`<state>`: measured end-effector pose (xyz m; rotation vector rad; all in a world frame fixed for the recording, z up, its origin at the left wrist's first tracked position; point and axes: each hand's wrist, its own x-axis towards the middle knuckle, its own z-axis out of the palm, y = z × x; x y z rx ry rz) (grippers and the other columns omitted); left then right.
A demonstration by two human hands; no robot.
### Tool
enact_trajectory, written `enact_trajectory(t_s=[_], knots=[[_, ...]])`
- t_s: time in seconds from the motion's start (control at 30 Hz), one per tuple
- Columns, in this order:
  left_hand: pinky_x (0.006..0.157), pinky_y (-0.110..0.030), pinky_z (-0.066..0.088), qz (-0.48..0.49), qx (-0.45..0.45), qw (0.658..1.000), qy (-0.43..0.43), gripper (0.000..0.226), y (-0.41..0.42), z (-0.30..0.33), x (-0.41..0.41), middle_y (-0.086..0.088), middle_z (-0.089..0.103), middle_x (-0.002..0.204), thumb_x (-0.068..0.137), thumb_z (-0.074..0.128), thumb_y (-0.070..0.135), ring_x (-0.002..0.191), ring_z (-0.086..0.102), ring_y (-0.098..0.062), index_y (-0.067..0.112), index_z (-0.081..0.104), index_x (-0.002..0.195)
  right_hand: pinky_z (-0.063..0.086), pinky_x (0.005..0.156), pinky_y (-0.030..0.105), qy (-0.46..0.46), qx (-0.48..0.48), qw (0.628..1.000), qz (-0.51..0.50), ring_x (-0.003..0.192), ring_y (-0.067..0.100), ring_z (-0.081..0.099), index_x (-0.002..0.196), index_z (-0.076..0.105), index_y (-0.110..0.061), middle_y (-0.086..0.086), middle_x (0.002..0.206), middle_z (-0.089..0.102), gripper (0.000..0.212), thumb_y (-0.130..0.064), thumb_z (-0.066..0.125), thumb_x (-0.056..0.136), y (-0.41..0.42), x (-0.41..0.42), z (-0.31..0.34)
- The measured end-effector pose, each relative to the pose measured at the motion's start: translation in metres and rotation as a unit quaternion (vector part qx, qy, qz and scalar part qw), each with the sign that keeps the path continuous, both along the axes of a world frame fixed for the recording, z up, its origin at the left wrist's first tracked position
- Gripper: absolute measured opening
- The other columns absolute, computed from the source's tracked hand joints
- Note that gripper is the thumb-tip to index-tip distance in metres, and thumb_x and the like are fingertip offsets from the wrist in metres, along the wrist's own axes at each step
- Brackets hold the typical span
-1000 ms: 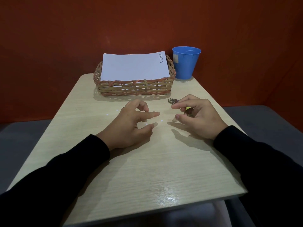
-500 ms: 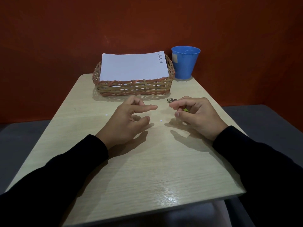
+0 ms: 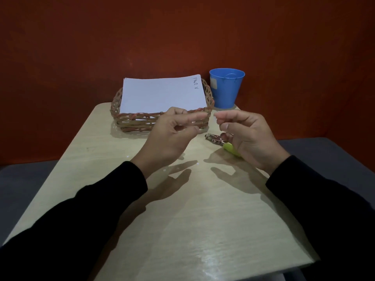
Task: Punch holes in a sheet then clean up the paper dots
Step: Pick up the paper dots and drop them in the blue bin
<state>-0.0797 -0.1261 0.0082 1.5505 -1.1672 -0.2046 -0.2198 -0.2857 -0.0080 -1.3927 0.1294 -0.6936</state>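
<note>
My left hand (image 3: 172, 136) hovers above the table in front of the basket, index finger stretched out, thumb apart below it, nothing visible in it. My right hand (image 3: 249, 136) is raised beside it, index and thumb close together; a pale speck shows at the index tip, too small to identify. Below the right hand lies the metal hole punch (image 3: 217, 138) with a yellow-green handle, partly hidden by the palm. Tiny white paper dots (image 3: 197, 163) lie on the table. A white sheet stack (image 3: 162, 96) rests on the wicker basket (image 3: 129, 120).
A blue bucket (image 3: 226, 88) stands at the table's back right corner, right next to the basket. The light wooden table (image 3: 182, 220) ends near my body. A red wall rises behind and grey seating flanks both sides.
Both hands have lifted off the table surface and risen toward the basket. The hole punch, partly covered before, shows more now.
</note>
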Motion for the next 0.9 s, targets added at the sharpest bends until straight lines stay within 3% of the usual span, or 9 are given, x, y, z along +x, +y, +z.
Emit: enact_trajectory(t_s=[0.17,0.4,0.5,0.6,0.67,0.7,0.77,0.8,0.9], knots=[[0.071,-0.006,0.043,0.025,-0.031,0.999,0.002,0.036,-0.042,0.028,0.011,-0.009,0.053,0.107,0.097,0.060,0.004,0.076,0.055,0.007,0.024,0.074,0.123,0.048,0.071,0.025,-0.015,0.000,1.000,-0.008,0.076,0.005,0.066,0.097,0.079,-0.012,-0.006,0.082,0.078,0.037,0.015,0.054,0.095,-0.030,0.017,0.025],[0.065,-0.006,0.041,0.041,-0.027,0.998,-0.037,0.034,-0.109,0.076,0.045,0.013,0.054,0.095,0.097,0.059,0.011,0.069,0.054,0.011,0.039,0.075,0.108,0.049,0.071,0.029,0.001,-0.079,0.993,-0.091,0.084,0.016,0.066,0.090,0.083,-0.020,-0.003,0.089,0.079,0.022,-0.005,0.068,0.085,-0.094,0.048,0.062],[0.046,-0.013,0.036,0.058,0.013,0.997,-0.050,0.035,-0.147,0.090,0.061,0.015,0.056,0.062,0.099,0.053,0.006,0.041,0.045,-0.002,0.018,0.074,0.124,0.050,0.071,0.032,0.063,-0.180,0.967,-0.167,0.082,0.014,0.065,0.084,0.083,-0.028,-0.005,0.088,0.079,0.020,-0.014,0.069,0.089,-0.128,0.064,0.078],[0.040,-0.005,0.030,0.055,0.064,0.993,-0.079,0.034,-0.179,0.094,0.073,0.011,0.043,0.029,0.099,0.051,0.004,0.029,0.041,0.002,0.007,0.073,0.124,0.044,0.060,0.025,0.147,-0.263,0.925,-0.232,0.060,0.007,0.054,0.082,0.080,-0.028,0.001,0.076,0.072,0.023,-0.015,0.066,0.096,-0.158,0.081,0.090],[0.047,-0.008,0.036,0.067,0.081,0.989,-0.106,0.029,-0.198,0.092,0.084,0.005,0.058,0.038,0.096,0.054,0.006,0.033,0.045,0.000,0.004,0.079,0.109,0.039,0.050,0.021,0.194,-0.289,0.906,-0.241,0.051,0.003,0.047,0.086,0.080,-0.025,0.002,0.070,0.066,0.023,-0.015,0.063,0.098,-0.173,0.092,0.094],[0.049,-0.010,0.038,0.076,0.087,0.987,-0.115,0.027,-0.207,0.091,0.089,-0.003,0.068,0.050,0.094,0.055,0.006,0.036,0.034,0.003,0.003,0.080,0.103,0.039,0.049,0.017,0.213,-0.298,0.898,-0.246,0.052,0.001,0.050,0.089,0.081,-0.023,-0.001,0.068,0.066,0.022,-0.016,0.062,0.099,-0.182,0.097,0.095],[0.045,-0.004,0.034,0.092,0.106,0.982,-0.124,0.028,-0.221,0.088,0.098,-0.003,0.071,0.060,0.094,0.055,0.006,0.060,0.065,0.005,0.003,0.081,0.104,0.038,0.047,0.010,0.240,-0.312,0.883,-0.254,0.048,-0.005,0.052,0.094,0.083,-0.018,-0.015,0.056,0.063,0.023,-0.016,0.061,0.099,-0.197,0.107,0.095],[0.042,-0.003,0.032,0.093,0.119,0.981,-0.123,0.028,-0.228,0.086,0.101,0.001,0.067,0.055,0.095,0.055,0.006,0.039,0.057,0.006,0.004,0.081,0.104,0.036,0.046,0.009,0.254,-0.321,0.876,-0.255,0.044,-0.006,0.052,0.095,0.083,-0.017,-0.017,0.049,0.060,0.023,-0.015,0.060,0.099,-0.203,0.111,0.096],[0.056,-0.011,0.051,0.096,0.162,0.973,-0.134,0.026,-0.244,0.082,0.108,-0.003,0.070,0.061,0.098,0.055,0.010,0.041,0.054,0.009,0.012,0.081,0.105,0.035,0.045,0.009,0.298,-0.355,0.853,-0.241,0.049,-0.003,0.053,0.098,0.083,-0.015,-0.011,0.060,0.064,0.024,-0.013,0.059,0.100,-0.212,0.120,0.099]])
